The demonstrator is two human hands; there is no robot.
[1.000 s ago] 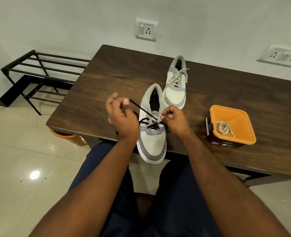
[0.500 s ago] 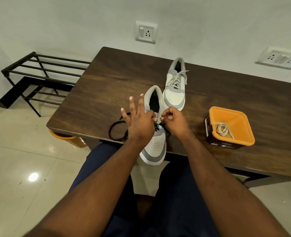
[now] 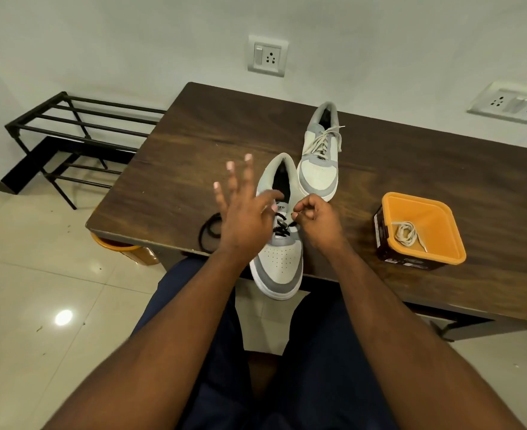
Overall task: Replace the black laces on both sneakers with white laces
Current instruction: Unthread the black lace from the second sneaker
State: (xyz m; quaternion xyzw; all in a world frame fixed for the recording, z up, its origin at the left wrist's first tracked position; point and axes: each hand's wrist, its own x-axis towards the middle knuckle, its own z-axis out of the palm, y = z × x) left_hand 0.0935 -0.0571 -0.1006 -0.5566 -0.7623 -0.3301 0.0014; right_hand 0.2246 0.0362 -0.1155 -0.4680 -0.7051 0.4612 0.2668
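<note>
**Unlacing the near sneaker at the front edge of the table**

Pinching the black lace (image 3: 282, 228) with my right hand (image 3: 316, 223), I have thumb and forefinger curled together just beside the eyelets of the near sneaker (image 3: 279, 237). My left hand (image 3: 245, 218) is over that shoe's left side with three fingers fanned straight upward; its thumb and forefinger reach toward the tongue, but I cannot tell whether they grip the lace.

I count two sneakers, both white and grey. The near one sits at the front edge of the table (image 3: 411, 169), its toe hanging past that edge toward my lap, and black lace is threaded only through its lower eyelets. The loose part of that lace lies in loops at the front left corner of the table, partly hidden behind my left wrist. The far sneaker (image 3: 319, 156) stands toward the back edge, its toe touching or nearly touching the near shoe's heel collar, and it carries one white lace.

One orange tub (image 3: 423, 234) sits near the front edge to my right, well apart from the shoes. One bundled white lace (image 3: 406, 232) lies inside it.

Two wall sockets: one above the table's back edge, one at the right. One black metal rack (image 3: 70, 131) stands on the floor off the left edge.
</note>
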